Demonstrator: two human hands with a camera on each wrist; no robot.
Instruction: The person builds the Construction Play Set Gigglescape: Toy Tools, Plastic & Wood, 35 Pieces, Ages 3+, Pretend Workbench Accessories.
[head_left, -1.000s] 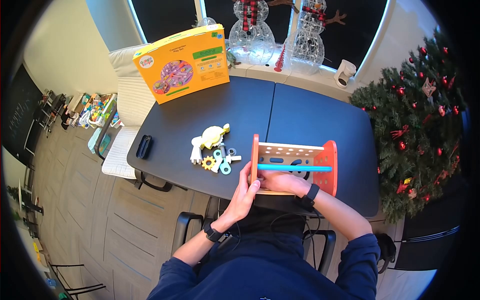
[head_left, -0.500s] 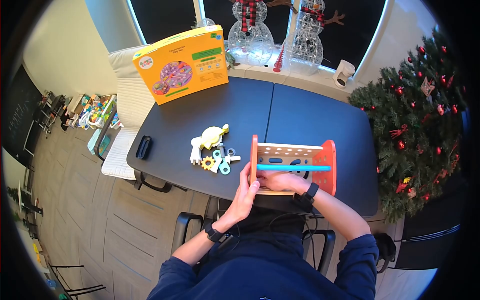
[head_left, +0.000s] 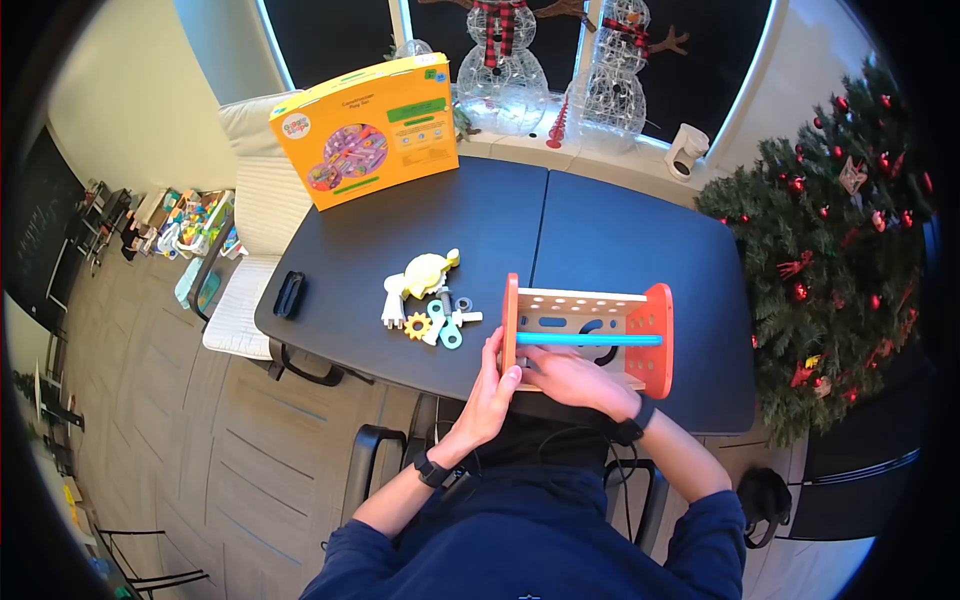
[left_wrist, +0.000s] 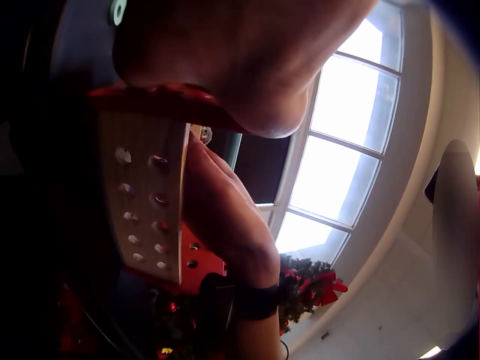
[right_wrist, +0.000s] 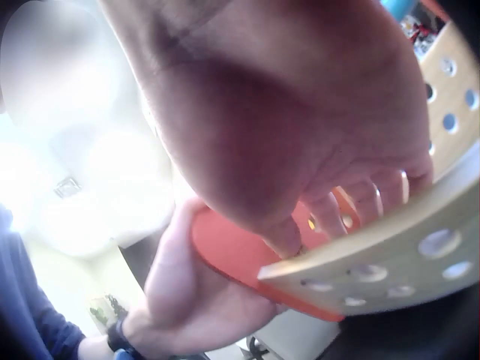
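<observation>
A wooden toy box with red end panels (head_left: 657, 340) and a blue rod (head_left: 585, 339) across its top stands near the table's front edge. My left hand (head_left: 486, 398) grips the left red panel (head_left: 511, 318) from outside, thumb on its near edge. Inside the box, against that panel and below the rod, lies my right hand (head_left: 575, 380). In the right wrist view, the fingers of my right hand (right_wrist: 300, 120) reach down behind the perforated wooden side (right_wrist: 390, 262) to the red panel (right_wrist: 247, 259); their tips are partly hidden, and whether they hold something cannot be seen.
Left of the box on the table (head_left: 480, 210) lie several loose toy pieces, among them a yellow gear (head_left: 417, 325) and a teal link (head_left: 451, 333). A yellow carton (head_left: 370, 130) stands at the back left, a black case (head_left: 289, 295) at the left edge. A decorated tree (head_left: 820, 270) is at the right.
My right hand has drawn slightly toward me and up inside the box, its wrist shifting right and lower. The left hand keeps its grip on the panel.
</observation>
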